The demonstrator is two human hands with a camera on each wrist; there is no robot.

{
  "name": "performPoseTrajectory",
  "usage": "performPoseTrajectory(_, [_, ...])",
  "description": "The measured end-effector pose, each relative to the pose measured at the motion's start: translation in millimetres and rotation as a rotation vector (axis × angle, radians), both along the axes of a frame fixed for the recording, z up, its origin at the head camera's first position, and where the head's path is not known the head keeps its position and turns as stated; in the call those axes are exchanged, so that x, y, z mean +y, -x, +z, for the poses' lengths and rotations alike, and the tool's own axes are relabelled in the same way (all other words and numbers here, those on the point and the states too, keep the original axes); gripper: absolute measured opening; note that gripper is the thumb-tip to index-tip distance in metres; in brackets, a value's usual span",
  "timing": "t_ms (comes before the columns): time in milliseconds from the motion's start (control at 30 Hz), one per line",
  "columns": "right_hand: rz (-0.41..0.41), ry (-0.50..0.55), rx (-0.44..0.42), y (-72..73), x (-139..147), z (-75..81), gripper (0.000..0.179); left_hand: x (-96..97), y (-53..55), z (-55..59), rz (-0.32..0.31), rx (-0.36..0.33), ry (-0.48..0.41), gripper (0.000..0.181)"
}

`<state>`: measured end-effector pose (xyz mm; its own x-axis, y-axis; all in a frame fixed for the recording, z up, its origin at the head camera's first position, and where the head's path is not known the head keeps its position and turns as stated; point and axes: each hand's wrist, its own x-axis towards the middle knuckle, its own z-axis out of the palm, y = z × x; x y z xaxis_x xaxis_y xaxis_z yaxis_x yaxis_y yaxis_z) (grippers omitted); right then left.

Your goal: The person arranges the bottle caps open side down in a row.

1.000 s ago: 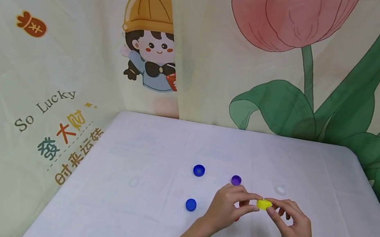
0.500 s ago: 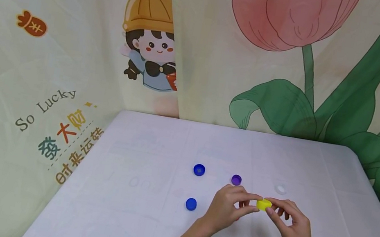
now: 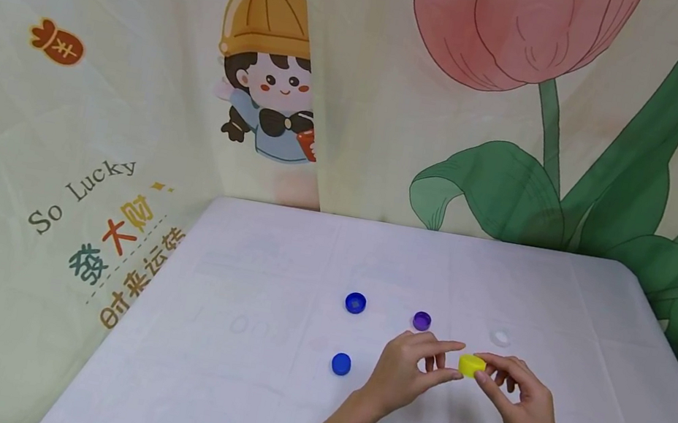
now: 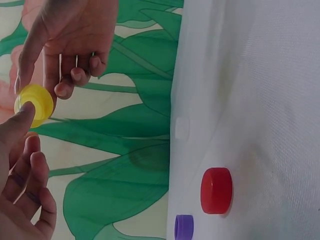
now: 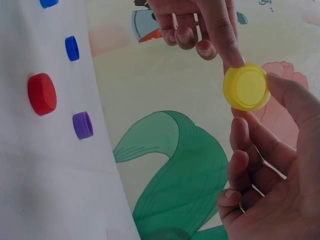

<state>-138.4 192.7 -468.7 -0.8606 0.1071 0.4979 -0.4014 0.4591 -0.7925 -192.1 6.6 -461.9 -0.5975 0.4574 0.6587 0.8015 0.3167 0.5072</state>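
In the head view a yellow bottle cap (image 3: 471, 366) is held up above the table, between the two hands. My right hand (image 3: 518, 399) pinches it between thumb and forefinger from the right side. At its left edge is my left hand (image 3: 407, 370), the forefinger lifted off the cap and the thumb tip right at its lower rim. In the right wrist view the yellow cap (image 5: 248, 89) shows its round face, with the left hand (image 5: 200, 25) above it. The left wrist view has a red cap (image 4: 216, 190) on the table; the left hand hides it in the head view.
Two blue caps, one farther back (image 3: 355, 303) and one nearer (image 3: 341, 364), lie left of the hands on the white table (image 3: 231, 387). Behind the left hand sits a purple cap (image 3: 421, 321). A pale ring-like cap (image 3: 500, 337) lies farther right.
My left forefinger has come off the yellow cap, leaving a small gap. The right hand keeps its pinch, and the other caps have stayed put.
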Motion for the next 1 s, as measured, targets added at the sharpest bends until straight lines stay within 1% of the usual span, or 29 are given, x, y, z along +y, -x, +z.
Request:
performPoseTrajectory(100, [0.020, 0.015, 0.039, 1.9, 3, -5.8, 0.025, 0.7, 0.7, -2.2, -0.026, -0.071, -0.025, 0.036])
performPoseTrajectory(167, [0.045, 0.034, 0.080, 6.3, 9, -17.2, 0.030, 1.2, 0.7, -2.9, -0.057, -0.140, -0.053, 0.036])
performPoseTrajectory(200, [0.037, 0.032, 0.063, 4.4, 8, -12.4, 0.029, 1.3, 0.6, -3.0, -0.071, -0.174, -0.068, 0.036])
performPoseTrajectory(300, [0.042, 0.035, 0.062, 3.9, 9, -12.0, 0.033, 1.8, 0.1, -2.8, -0.105, -0.271, -0.108, 0.035])
performPoseTrajectory(333, [0.047, 0.035, 0.059, 3.6, 9, -11.1, 0.035, 1.9, -0.1, -2.4, -0.108, -0.293, -0.113, 0.034])
performPoseTrajectory(400, [0.031, 0.014, 0.021, -1.3, 4, 1.2, 0.033, 2.3, 0.0, -2.4, -0.109, -0.319, -0.119, 0.033])
performPoseTrajectory(433, [0.034, 0.011, 0.019, -1.8, 4, 2.4, 0.035, 2.4, 0.0, -2.3, -0.108, -0.329, -0.119, 0.032])
performPoseTrajectory(567, [0.032, -0.010, 0.012, -2.9, 3, 6.4, 0.038, 3.5, -0.6, -1.3, -0.107, -0.358, -0.127, 0.030])
performPoseTrajectory(633, [0.030, -0.016, 0.011, -3.8, 2, 9.5, 0.039, 3.5, -2.2, 1.5, -0.110, -0.365, -0.129, 0.030])
performPoseTrajectory(667, [0.026, -0.022, 0.012, -4.8, 1, 12.2, 0.039, 3.4, -3.4, 4.2, -0.113, -0.369, -0.132, 0.030])
performPoseTrajectory(767, [0.025, -0.030, 0.014, -8.7, -4, 23.0, 0.039, 2.1, -9.4, 17.7, -0.122, -0.370, -0.140, 0.028])
performPoseTrajectory(833, [0.022, -0.041, 0.019, -10.5, -5, 27.5, 0.039, 1.8, -12.6, 26.0, -0.125, -0.348, -0.144, 0.026])
performPoseTrajectory(867, [0.018, -0.047, 0.018, -10.7, -4, 27.5, 0.039, 2.2, -13.3, 28.0, -0.127, -0.335, -0.147, 0.026])
performPoseTrajectory(900, [0.016, -0.050, 0.017, -10.2, -2, 25.7, 0.039, 3.4, -13.0, 27.3, -0.127, -0.321, -0.152, 0.025])
performPoseTrajectory(1000, [0.000, -0.055, 0.003, -7.6, 6, 14.4, 0.040, 10.2, -7.8, 16.0, -0.125, -0.284, -0.151, 0.025])
